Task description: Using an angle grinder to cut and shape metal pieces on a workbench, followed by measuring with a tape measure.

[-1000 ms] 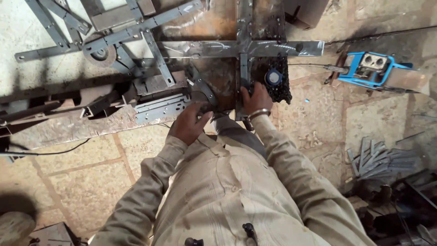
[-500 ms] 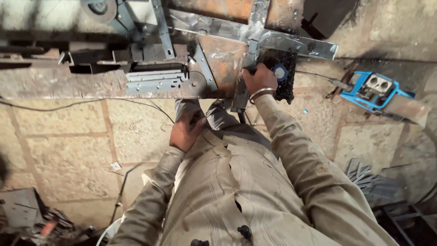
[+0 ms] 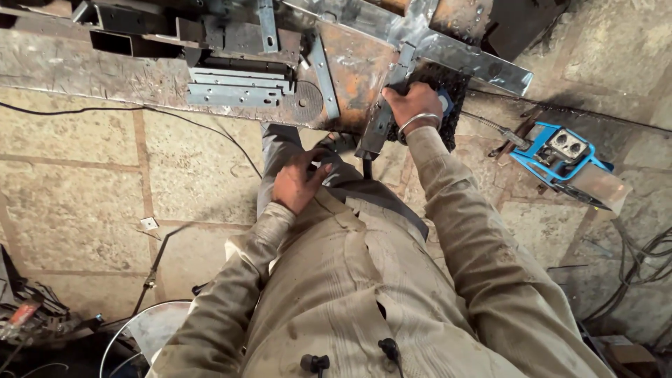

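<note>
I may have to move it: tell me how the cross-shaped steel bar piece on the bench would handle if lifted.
The cross-shaped bar piece looks like flat steel, so probably rigid and heavy for its size. Its flat arms lie on the rusty bench, so it should not roll. The right hand grips one arm; cut edges may be sharp.

A dusty, stained khaki long-sleeved work shirt [image 3: 350, 294] is worn, its creased sleeves ending in loose cuffs at the wrists. A plain silver metal bangle [image 3: 417, 120] is seen around the wrist of the right hand [image 3: 414, 103]. Grey trousers [image 3: 280, 157] are visible beyond the shirt's hem. Two small black buttons [image 3: 315, 362] are seen on the shirt front.
</note>
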